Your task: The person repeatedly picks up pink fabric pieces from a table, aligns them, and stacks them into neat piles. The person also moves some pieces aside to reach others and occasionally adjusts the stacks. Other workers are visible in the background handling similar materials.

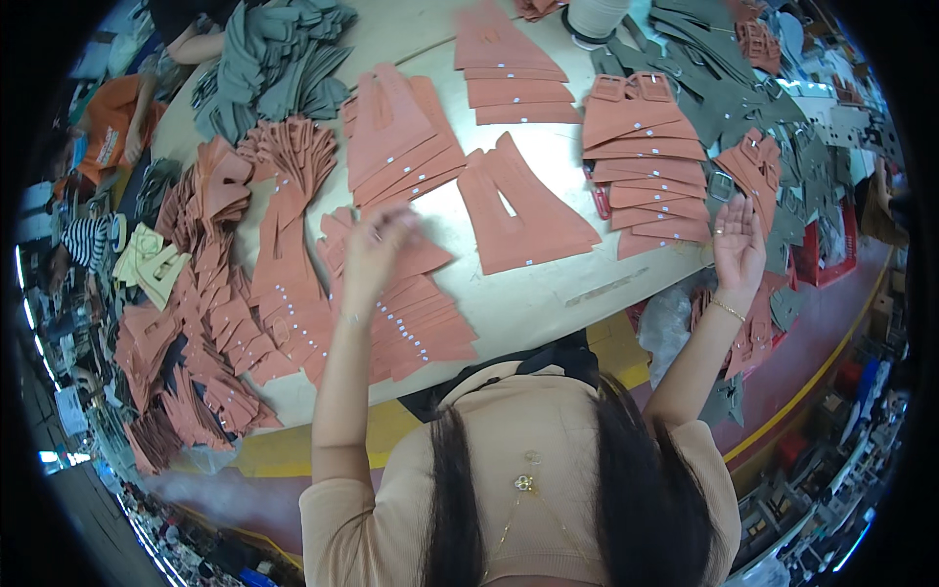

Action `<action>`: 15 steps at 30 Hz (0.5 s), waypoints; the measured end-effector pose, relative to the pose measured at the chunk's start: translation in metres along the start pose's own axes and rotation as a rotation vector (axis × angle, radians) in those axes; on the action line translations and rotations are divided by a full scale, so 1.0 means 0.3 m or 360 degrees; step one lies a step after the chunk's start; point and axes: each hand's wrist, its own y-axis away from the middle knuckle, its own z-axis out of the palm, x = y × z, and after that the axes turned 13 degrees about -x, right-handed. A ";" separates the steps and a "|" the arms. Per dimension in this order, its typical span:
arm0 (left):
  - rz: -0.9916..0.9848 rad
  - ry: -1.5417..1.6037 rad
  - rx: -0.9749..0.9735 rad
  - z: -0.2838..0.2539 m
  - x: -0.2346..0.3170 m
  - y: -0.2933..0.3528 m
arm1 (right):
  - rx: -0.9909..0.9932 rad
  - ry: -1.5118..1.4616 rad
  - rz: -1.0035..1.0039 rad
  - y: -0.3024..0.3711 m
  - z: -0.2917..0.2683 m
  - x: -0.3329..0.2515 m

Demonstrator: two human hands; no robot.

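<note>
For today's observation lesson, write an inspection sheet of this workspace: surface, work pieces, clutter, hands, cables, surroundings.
Surface: pale table, largely covered.
Work pieces: slit salmon piece, flat mid-table; layered salmon stack to its right.
Clutter: green heap far left; clear plastic bag past the near-right edge.
Hands: left hand blurred over a salmon pile, contact unclear; right hand open, palm showing, beside the stack.
Cables: nothing seen.
Surroundings: person in orange at left; red crate at right.
</note>
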 end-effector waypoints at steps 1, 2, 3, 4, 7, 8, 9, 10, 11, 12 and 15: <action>0.0153 -0.0215 0.0178 -0.062 -0.020 -0.043 | -0.0045 0.0092 0.0004 0.010 0.014 0.010; 0.0057 -0.0373 0.0326 -0.123 -0.041 -0.096 | 0.0059 0.0268 0.0001 0.015 0.033 0.014; 0.0072 -0.0496 0.0439 -0.177 -0.064 -0.150 | -0.0019 0.0308 0.0040 0.014 0.053 0.025; 0.0133 -0.0615 0.0509 -0.223 -0.086 -0.207 | -0.0069 0.0357 0.0059 0.007 0.077 0.037; 0.0027 -0.0898 0.0504 -0.312 -0.149 -0.327 | -0.0100 0.0667 0.0085 0.002 0.162 0.077; 0.0046 -0.0971 0.0541 -0.313 -0.171 -0.354 | -0.0067 0.0802 0.0082 0.004 0.188 0.100; 0.0072 -0.1060 0.0611 -0.315 -0.184 -0.383 | -0.0074 0.0909 0.0090 0.009 0.212 0.128; 0.0043 -0.1058 0.0605 -0.311 -0.194 -0.402 | -0.0092 0.1058 0.0094 0.021 0.234 0.152; 0.0018 -0.1105 0.0606 -0.308 -0.199 -0.416 | -0.0227 0.1173 0.0113 0.031 0.252 0.178; -0.0018 -0.1143 0.0609 -0.304 -0.200 -0.425 | -0.0119 0.1280 0.0147 0.043 0.266 0.205; -0.0056 -0.1181 0.0598 -0.294 -0.192 -0.429 | -0.0146 0.1573 0.0340 0.059 0.279 0.289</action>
